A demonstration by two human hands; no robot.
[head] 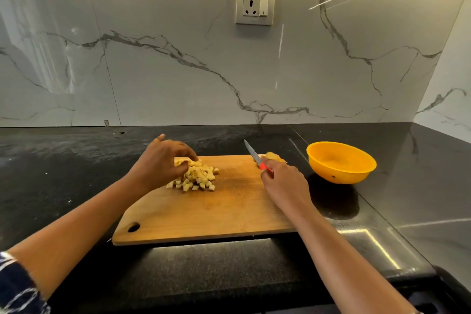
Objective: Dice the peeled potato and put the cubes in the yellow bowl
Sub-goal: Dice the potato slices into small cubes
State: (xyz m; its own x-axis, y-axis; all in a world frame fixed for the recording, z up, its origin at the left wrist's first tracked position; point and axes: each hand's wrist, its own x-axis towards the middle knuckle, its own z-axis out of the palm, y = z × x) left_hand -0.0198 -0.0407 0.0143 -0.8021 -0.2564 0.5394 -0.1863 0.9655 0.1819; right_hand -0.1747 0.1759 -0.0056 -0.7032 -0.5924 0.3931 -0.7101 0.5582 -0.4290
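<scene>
A pile of pale potato cubes [200, 178] lies on the wooden cutting board [219, 214], left of its middle. My left hand [163, 163] hovers over the pile's far left side with fingers curled, their tips touching the cubes. My right hand [283, 183] grips the red handle of a small knife [252, 154], blade pointing away and up. An uncut piece of peeled potato [275, 157] sits at the board's far right corner, just beyond my right hand. The yellow bowl [340, 162] stands on the counter right of the board and holds no cubes that I can see.
The board lies on a black stone counter [76, 173] against a marble wall with a socket [254, 6]. A side wall closes the right end. The counter's front edge runs just below the board.
</scene>
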